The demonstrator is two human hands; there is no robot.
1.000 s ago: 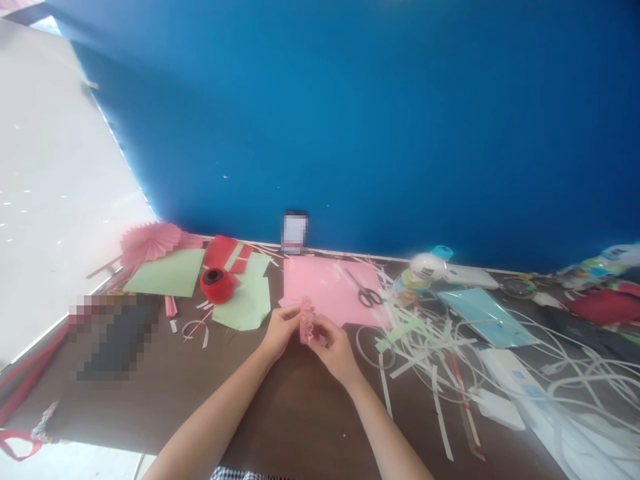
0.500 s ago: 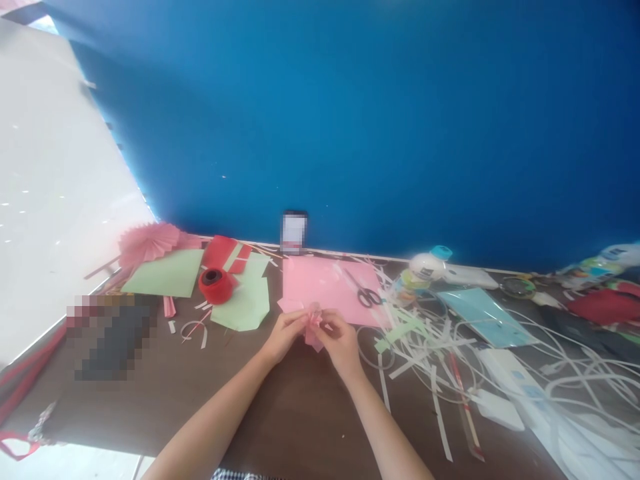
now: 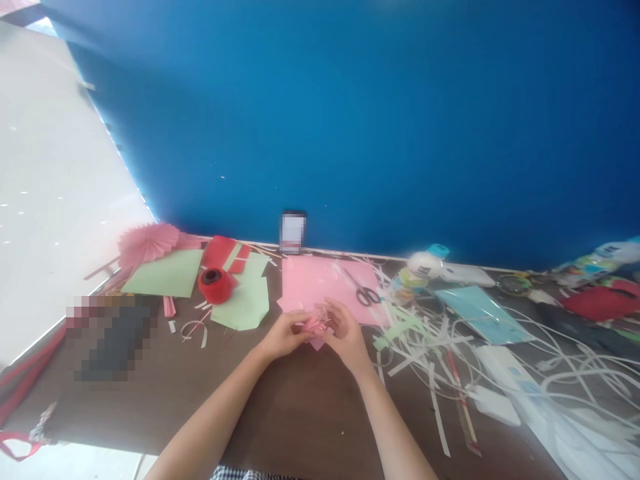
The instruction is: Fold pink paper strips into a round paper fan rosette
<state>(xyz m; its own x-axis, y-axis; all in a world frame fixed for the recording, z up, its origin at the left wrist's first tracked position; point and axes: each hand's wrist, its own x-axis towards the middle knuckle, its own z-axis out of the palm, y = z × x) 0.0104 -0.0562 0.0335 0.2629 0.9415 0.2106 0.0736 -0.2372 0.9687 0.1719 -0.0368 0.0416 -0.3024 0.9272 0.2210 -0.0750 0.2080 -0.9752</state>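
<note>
Pink paper [image 3: 316, 324] in the left hand [image 3: 286, 335] is creased. The table [image 3: 300, 413] below appears smooth, wood-like. The blue packet [image 3: 484, 315], right of the right hand [image 3: 347, 338], shows glossy plastic.

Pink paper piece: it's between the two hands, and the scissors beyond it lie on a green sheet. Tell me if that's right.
Wrong sheet: in the head view, the scissors lie on the pink sheet, not green. The pink paper piece is between the left hand and right hand, as stated.

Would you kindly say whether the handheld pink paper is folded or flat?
Folded: the handheld pink paper shows bunched, layered edges.
</note>
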